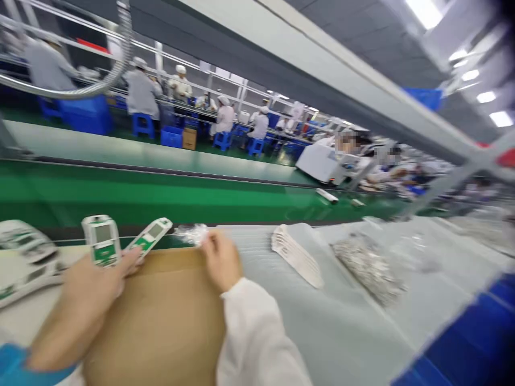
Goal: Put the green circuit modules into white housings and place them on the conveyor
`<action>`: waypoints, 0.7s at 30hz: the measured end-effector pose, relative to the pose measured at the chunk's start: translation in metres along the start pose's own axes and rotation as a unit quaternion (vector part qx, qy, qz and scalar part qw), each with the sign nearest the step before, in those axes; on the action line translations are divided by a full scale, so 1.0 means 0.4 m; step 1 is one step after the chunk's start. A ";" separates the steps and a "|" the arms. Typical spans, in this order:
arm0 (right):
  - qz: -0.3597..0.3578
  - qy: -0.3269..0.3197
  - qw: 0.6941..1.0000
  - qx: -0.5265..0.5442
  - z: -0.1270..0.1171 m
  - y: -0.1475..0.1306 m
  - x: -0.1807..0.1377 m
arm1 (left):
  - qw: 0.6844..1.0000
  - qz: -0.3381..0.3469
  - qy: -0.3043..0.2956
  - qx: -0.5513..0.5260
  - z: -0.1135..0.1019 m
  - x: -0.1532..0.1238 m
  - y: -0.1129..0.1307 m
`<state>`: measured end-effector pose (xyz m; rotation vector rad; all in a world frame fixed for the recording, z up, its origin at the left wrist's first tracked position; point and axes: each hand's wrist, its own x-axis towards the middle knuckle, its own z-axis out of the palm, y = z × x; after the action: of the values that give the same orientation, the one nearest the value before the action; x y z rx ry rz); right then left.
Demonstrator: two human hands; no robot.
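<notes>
Under both hands lies a brown cardboard sheet. The right hand pinches its far edge, just beside crumpled clear plastic. The left hand has fingers against two green-and-white handheld devices, their long axes pointing away; whether that grip is closed is impossible to tell.

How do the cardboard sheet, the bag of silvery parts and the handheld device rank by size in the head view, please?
Largest to smallest: cardboard sheet, bag of silvery parts, handheld device. The sheet's nearness may exaggerate it.
</notes>
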<state>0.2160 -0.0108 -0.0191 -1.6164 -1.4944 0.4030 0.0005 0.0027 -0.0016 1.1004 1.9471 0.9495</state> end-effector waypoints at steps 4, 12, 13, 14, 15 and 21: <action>0.041 0.049 0.998 0.018 -0.010 0.080 0.095 | 0.984 0.000 -0.026 -0.175 -0.003 0.032 -0.032; 0.013 0.015 0.999 -0.046 0.045 0.047 0.144 | 0.961 0.028 -0.070 -0.266 0.020 -0.020 -0.008; 0.008 0.022 0.999 -0.039 0.039 0.032 0.131 | 0.956 0.029 -0.078 -0.281 0.023 -0.025 -0.007; 0.009 0.013 1.000 -0.008 0.033 0.016 0.114 | 0.951 0.029 -0.088 -0.296 0.026 -0.031 -0.006; 0.019 -0.018 0.999 0.048 0.028 -0.002 0.094 | 0.944 0.031 -0.102 -0.311 0.030 -0.037 -0.006; 0.089 -0.276 0.861 0.418 0.061 -0.067 -0.022 | 0.902 -0.012 -0.251 -0.350 0.048 -0.075 0.000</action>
<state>0.1788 -0.0124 -0.0152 -0.9449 -1.2565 1.4945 0.0284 -0.0190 -0.0047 0.7807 1.0581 1.0937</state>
